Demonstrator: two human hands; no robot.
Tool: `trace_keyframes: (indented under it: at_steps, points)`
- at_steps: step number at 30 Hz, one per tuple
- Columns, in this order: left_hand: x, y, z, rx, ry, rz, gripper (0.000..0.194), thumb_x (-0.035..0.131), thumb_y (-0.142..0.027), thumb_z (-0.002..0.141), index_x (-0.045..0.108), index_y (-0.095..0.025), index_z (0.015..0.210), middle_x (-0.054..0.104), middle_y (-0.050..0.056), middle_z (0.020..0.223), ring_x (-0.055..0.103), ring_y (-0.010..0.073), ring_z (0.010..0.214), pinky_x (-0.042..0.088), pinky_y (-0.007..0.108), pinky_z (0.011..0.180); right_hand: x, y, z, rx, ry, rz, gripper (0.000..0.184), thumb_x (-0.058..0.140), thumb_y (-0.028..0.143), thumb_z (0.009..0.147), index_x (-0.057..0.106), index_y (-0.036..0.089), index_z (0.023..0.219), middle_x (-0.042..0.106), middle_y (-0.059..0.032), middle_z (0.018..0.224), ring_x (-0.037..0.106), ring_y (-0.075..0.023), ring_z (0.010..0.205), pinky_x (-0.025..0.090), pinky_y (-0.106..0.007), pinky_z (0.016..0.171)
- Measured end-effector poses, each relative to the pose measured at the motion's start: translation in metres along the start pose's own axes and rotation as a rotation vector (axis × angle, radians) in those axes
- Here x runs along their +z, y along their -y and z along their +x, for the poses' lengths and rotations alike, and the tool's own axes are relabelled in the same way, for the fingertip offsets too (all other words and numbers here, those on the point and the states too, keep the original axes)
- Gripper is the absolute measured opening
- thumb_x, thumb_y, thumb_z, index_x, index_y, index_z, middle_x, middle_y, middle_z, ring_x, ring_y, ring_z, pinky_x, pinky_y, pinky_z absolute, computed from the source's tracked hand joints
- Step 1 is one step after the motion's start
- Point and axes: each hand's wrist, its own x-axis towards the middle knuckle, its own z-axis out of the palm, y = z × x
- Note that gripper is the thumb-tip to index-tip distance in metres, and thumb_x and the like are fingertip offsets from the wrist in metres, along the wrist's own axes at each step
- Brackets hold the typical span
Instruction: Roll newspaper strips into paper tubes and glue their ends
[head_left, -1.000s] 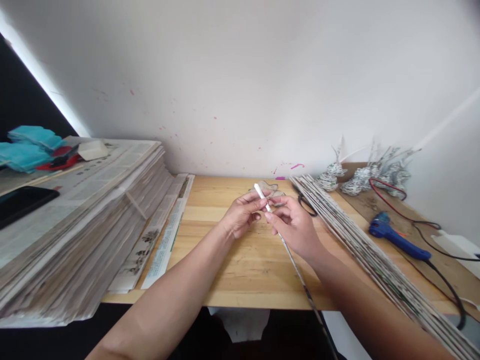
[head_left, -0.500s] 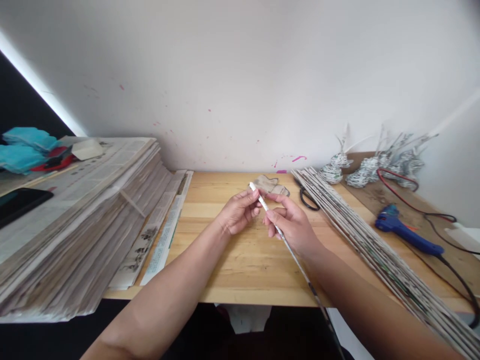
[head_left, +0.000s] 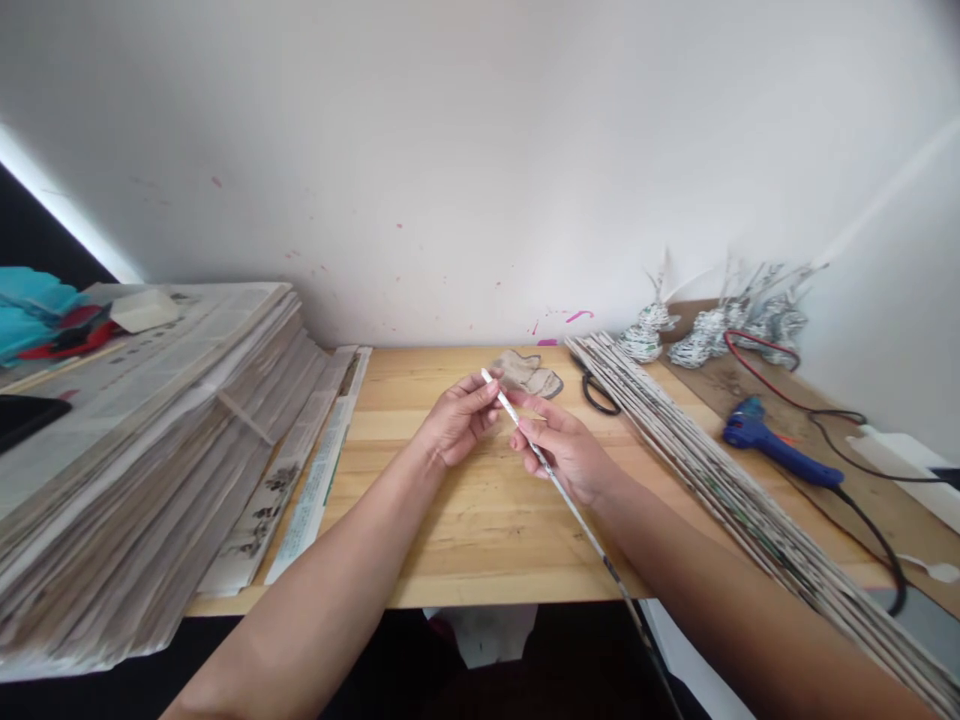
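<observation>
Left hand (head_left: 456, 422) and right hand (head_left: 568, 450) pinch a paper tube (head_left: 577, 517). Squeezing hard could flatten it; its dim lower end, apparently unsupported, might bend.

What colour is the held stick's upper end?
The stick's upper end is white, best seen in the head view.

Pale rectangular wooden tabletop (head_left: 450, 570), grain lengthwise. Behind tabletop: matte white wall (head_left: 480, 150), pink specks low down. Beyond tabletop, far left: bright slanting strip (head_left: 60, 204) bordering black area (head_left: 34, 228).
</observation>
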Motion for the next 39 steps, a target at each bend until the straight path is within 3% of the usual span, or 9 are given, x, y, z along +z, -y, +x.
trace_keyframes:
  at_steps: [3, 11, 19, 31, 39]
  points:
    - [0.0, -0.001, 0.001, 0.027, -0.044, 0.019, 0.022, 0.079, -0.012, 0.068, 0.069, -0.011, 0.088, 0.065, 0.0, 0.074, 0.06, 0.0052, 0.06, 0.05, 0.012, 0.053, -0.002, -0.002, 0.002, 0.017, 0.029, 0.029, 0.05, 0.066, 0.035, 0.081, 0.051, 0.024, 0.128, 0.061, 0.0021, 0.071, 0.052, -0.0069, 0.048, 0.027, -0.017, 0.04]
    - [-0.003, -0.001, 0.003, -0.001, -0.019, 0.027, 0.023, 0.075, -0.01, 0.072, 0.068, -0.011, 0.094, 0.069, 0.004, 0.08, 0.062, 0.0067, 0.064, 0.048, 0.011, 0.051, -0.007, -0.005, 0.006, 0.04, 0.082, 0.058, 0.048, 0.066, 0.035, 0.082, 0.053, 0.024, 0.127, 0.06, 0.0023, 0.071, 0.051, -0.0058, 0.048, 0.028, -0.016, 0.04]
    - [-0.018, -0.009, 0.015, 0.129, -0.213, -0.097, 0.014, 0.068, -0.006, 0.078, 0.068, -0.011, 0.091, 0.066, 0.002, 0.074, 0.061, 0.0053, 0.061, 0.05, 0.011, 0.052, -0.007, -0.009, 0.007, 0.105, 0.042, 0.012, 0.042, 0.067, 0.03, 0.08, 0.054, 0.02, 0.119, 0.063, 0.0007, 0.071, 0.054, -0.0073, 0.048, 0.033, -0.016, 0.04]
    - [-0.038, -0.032, 0.023, 0.255, -0.461, -0.148, 0.014, 0.065, -0.013, 0.084, 0.068, -0.016, 0.097, 0.067, -0.002, 0.073, 0.055, 0.0021, 0.051, 0.042, 0.012, 0.045, -0.007, -0.004, -0.001, 0.176, 0.16, -0.256, 0.043, 0.066, 0.028, 0.082, 0.052, 0.019, 0.122, 0.066, -0.0015, 0.076, 0.065, -0.0116, 0.058, 0.048, -0.019, 0.047]
    - [-0.038, -0.029, 0.022, 0.204, -0.388, -0.067, 0.015, 0.063, -0.011, 0.084, 0.067, -0.013, 0.099, 0.069, 0.002, 0.075, 0.055, 0.0039, 0.05, 0.041, 0.014, 0.044, -0.006, -0.002, 0.0, 0.169, 0.092, -0.251, 0.041, 0.067, 0.026, 0.082, 0.053, 0.017, 0.12, 0.066, -0.0015, 0.075, 0.064, -0.0118, 0.056, 0.049, -0.019, 0.045]
